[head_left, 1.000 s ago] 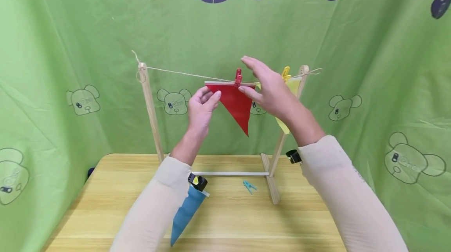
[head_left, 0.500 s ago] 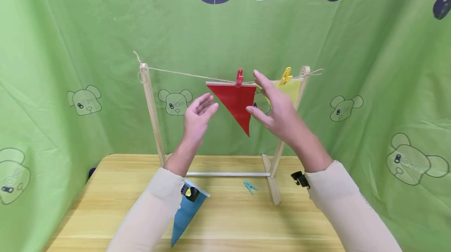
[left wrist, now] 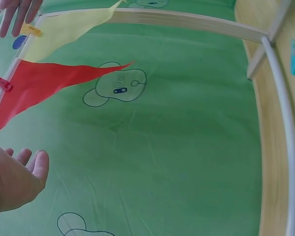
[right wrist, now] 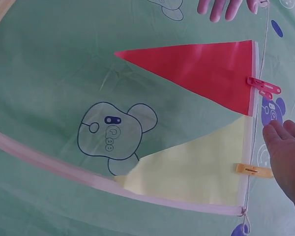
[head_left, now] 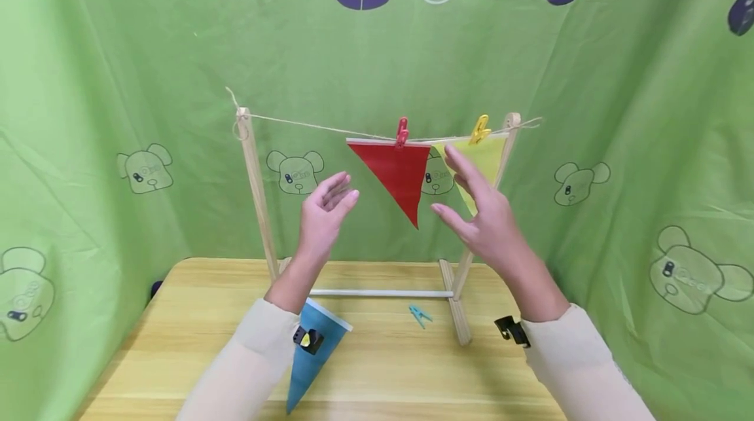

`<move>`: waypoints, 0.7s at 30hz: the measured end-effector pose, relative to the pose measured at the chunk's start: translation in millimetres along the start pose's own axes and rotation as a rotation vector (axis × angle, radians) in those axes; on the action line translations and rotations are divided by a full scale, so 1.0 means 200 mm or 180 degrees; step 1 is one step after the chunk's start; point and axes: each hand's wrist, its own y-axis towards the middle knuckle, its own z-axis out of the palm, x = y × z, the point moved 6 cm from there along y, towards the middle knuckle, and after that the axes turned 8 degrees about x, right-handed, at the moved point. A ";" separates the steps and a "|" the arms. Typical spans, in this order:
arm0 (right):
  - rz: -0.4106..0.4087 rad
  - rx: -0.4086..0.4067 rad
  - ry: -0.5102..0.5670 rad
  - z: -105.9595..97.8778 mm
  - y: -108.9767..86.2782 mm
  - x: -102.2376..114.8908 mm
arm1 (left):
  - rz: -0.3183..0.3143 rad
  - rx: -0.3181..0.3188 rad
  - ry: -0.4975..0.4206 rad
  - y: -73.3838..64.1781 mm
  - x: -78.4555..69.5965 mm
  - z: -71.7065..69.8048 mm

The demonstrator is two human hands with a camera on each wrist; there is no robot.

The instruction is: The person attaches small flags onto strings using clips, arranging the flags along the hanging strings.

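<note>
A red triangular flag (head_left: 397,172) hangs from the string (head_left: 306,125), held by a red clothespin (head_left: 402,133). To its right a yellow flag (head_left: 485,162) hangs under a yellow clothespin (head_left: 480,129); part of it is hidden behind my right hand (head_left: 485,215). That hand is apart from the red flag, thumb and fingers spread, holding nothing. My left hand (head_left: 323,218) is held in the air left of the red flag, fingers relaxed and nothing in them. In the right wrist view both flags (right wrist: 206,69) show their white top bands along the string.
The string runs between two wooden posts (head_left: 256,192) joined low down by a white rod (head_left: 379,292). On the wooden table (head_left: 471,388) lie a blue triangular flag (head_left: 318,355), partly under my left forearm, and a blue clothespin (head_left: 420,315). A green printed curtain (head_left: 377,67) surrounds the table.
Both hands have drawn back from the red flag and lowered, the left one leftward, the right one rightward. The red flag stays clipped on the string.
</note>
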 end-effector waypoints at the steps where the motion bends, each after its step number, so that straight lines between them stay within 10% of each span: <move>1: -0.0002 -0.0013 0.0010 0.00 -0.01 0.00 | -0.0010 0.0016 0.0050 -0.01 0.01 0.00; 21: 0.0192 -0.0068 0.0308 0.20 -0.29 -0.14 | -0.0083 0.0428 0.0712 -0.23 0.16 -0.05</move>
